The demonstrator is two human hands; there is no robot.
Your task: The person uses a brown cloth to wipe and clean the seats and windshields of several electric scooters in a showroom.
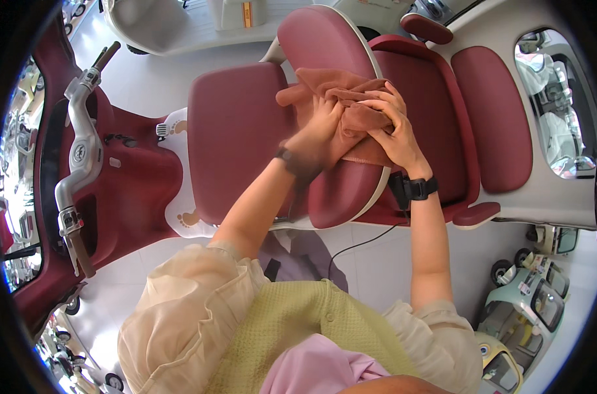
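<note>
Reaching over the maroon front seat (239, 144), you hide the middle of its backrest (326, 41) beneath a bunched brown cloth (366, 119). Your right hand (402, 134) curls its fingers round the cloth's right side, gripping a fold; your left hand (317, 125) rests on the left side, fingertips lost in folds, so I cannot tell whether they pinch.

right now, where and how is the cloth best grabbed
The cloth is probably best pinched by its bunched fold, coming from the right, where the right hand curls over it: that fold stands up loosely, while the parts around it lie flatter on the backrest.
</note>
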